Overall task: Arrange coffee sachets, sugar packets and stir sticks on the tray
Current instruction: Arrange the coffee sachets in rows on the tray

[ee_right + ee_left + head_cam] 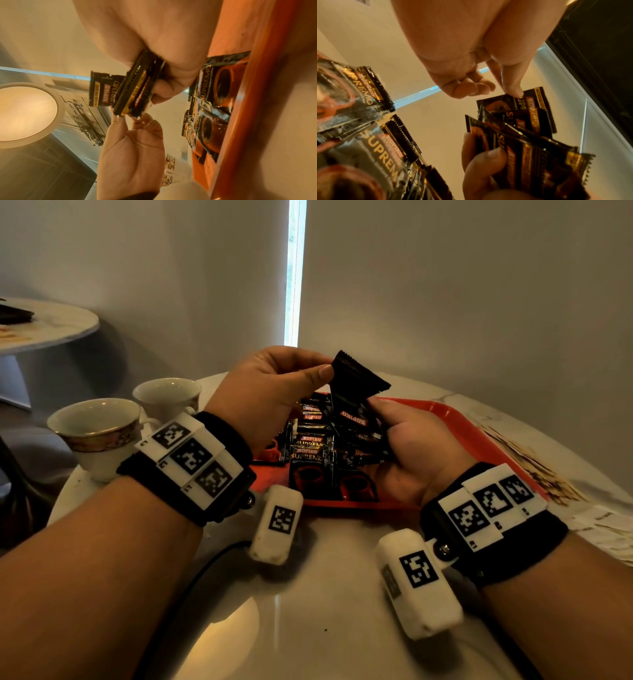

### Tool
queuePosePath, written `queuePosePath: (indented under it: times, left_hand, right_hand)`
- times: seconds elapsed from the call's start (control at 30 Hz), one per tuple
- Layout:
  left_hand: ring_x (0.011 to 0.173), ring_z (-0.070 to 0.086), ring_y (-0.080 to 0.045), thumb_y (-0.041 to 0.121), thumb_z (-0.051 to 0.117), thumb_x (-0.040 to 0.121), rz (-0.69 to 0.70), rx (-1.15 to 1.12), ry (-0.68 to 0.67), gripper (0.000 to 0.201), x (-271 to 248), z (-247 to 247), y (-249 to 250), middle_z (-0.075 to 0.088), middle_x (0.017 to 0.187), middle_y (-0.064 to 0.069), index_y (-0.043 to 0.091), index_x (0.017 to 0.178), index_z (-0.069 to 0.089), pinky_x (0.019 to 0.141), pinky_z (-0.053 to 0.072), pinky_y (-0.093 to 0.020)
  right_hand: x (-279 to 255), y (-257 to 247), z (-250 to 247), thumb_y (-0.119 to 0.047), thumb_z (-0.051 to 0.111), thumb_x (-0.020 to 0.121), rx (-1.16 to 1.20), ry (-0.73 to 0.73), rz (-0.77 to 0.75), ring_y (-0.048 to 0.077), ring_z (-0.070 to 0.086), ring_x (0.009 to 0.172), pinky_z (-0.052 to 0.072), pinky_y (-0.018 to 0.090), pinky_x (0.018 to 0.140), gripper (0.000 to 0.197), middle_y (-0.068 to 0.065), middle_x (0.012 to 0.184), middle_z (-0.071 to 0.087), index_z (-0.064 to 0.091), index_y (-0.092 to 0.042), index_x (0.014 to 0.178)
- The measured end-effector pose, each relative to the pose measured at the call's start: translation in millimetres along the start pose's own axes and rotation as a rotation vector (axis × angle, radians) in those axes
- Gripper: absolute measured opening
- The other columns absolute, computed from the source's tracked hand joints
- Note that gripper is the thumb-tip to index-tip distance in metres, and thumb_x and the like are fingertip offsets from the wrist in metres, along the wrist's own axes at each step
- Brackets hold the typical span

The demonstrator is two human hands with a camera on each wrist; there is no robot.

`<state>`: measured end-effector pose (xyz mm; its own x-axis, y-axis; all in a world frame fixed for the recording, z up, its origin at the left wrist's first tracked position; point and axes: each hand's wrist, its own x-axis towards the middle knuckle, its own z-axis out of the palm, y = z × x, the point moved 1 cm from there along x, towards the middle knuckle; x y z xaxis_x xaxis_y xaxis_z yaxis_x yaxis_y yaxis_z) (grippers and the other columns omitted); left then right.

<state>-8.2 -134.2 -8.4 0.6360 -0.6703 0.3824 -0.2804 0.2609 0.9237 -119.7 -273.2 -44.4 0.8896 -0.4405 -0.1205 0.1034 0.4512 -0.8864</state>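
My left hand (322, 368) pinches the top of one black Kopiko coffee sachet (356, 381) between thumb and finger, above the red tray (479, 436). Just below it, my right hand (394, 433) grips a fanned bundle of sachets (356, 419). The left wrist view shows the pinched sachet (530, 102) and the bundle (539, 155) under the right thumb. Seen from the right wrist, the bundle (135, 92) sits edge-on in the curled fingers. Several more sachets (310, 453) lie overlapping on the tray's left half. Wooden stir sticks (534, 470) and pale packets (603, 529) lie on the table, right of the tray.
Two gold-trimmed white cups (99, 433) (168, 395) stand at the round table's left edge, close to my left wrist. A black cable (205, 570) runs across the near table top. A second small table (44, 323) stands far left by the wall.
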Motion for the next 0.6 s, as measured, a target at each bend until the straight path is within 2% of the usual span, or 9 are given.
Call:
queuePosePath:
  times: [0.17,0.23,0.27,0.33,0.4,0.5,0.6]
  left_hand:
    - [0.075,0.06,-0.009,0.019,0.069,0.092,0.007,-0.1,0.102,0.011,5,-9,-1,0.07,0.079,0.012,0.028,0.085,0.071,0.061,0.048,-0.026]
    - [0.074,0.06,-0.009,0.024,0.069,0.092,-0.005,-0.134,0.171,0.01,9,-17,-1,0.071,0.082,0.01,0.03,0.085,0.071,0.06,0.047,-0.026]
    - [0.074,0.061,-0.009,0.025,0.069,0.093,-0.02,-0.152,0.203,0.008,11,-21,-1,0.072,0.087,0.008,0.03,0.086,0.071,0.059,0.047,-0.026]
    - [0.07,0.062,-0.009,0.024,0.067,0.095,-0.064,-0.17,0.266,0.005,15,-31,-1,0.074,0.098,0.002,0.027,0.091,0.068,0.053,0.045,-0.024]
    - [0.063,0.059,-0.009,0.022,0.065,0.096,-0.116,-0.106,0.331,0.007,19,-40,-1,0.073,0.097,-0.001,0.026,0.09,0.065,0.046,0.041,-0.022]
    - [0.056,0.053,-0.01,0.014,0.061,0.096,-0.22,-0.024,0.339,0.014,21,-52,-4,0.069,0.098,-0.005,0.027,0.1,0.065,0.041,0.037,-0.022]
    - [0.051,0.05,-0.008,0.011,0.058,0.097,-0.354,0.069,0.253,0.028,20,-54,-6,0.069,0.1,-0.007,0.031,0.116,0.065,0.037,0.034,-0.021]
  right_hand:
    - [0,-4,-2,-0.023,0.046,0.103,-0.052,0.038,-0.05,0.045,0.059,0.123,0.042,0.067,0.103,0.039,0.026,0.133,0.062,0.056,-0.003,0.135]
    - [0,-7,-4,-0.021,0.048,0.102,-0.071,0.07,-0.07,0.042,0.066,0.113,0.046,0.064,0.102,0.038,0.024,0.128,0.065,0.055,-0.003,0.136]
    - [1,-10,-6,-0.02,0.049,0.102,-0.074,0.089,-0.086,0.037,0.07,0.103,0.052,0.059,0.097,0.038,0.023,0.121,0.068,0.055,-0.003,0.136]
    - [1,-17,-10,-0.019,0.048,0.103,-0.065,0.114,-0.113,0.027,0.073,0.083,0.062,0.043,0.075,0.037,0.017,0.105,0.072,0.053,-0.004,0.137]
    - [2,-23,-18,-0.02,0.048,0.104,-0.05,0.161,-0.129,0.021,0.072,0.072,0.058,0.031,0.058,0.038,0.012,0.097,0.072,0.052,-0.005,0.139]
    - [5,-26,-30,-0.021,0.048,0.104,-0.024,0.239,-0.131,0.019,0.072,0.066,0.054,0.026,0.05,0.038,0.01,0.096,0.072,0.054,-0.004,0.138]
    - [8,-22,-39,-0.021,0.048,0.104,-0.009,0.292,-0.101,0.018,0.071,0.06,0.053,0.024,0.047,0.036,0.01,0.087,0.073,0.057,-0.002,0.134]
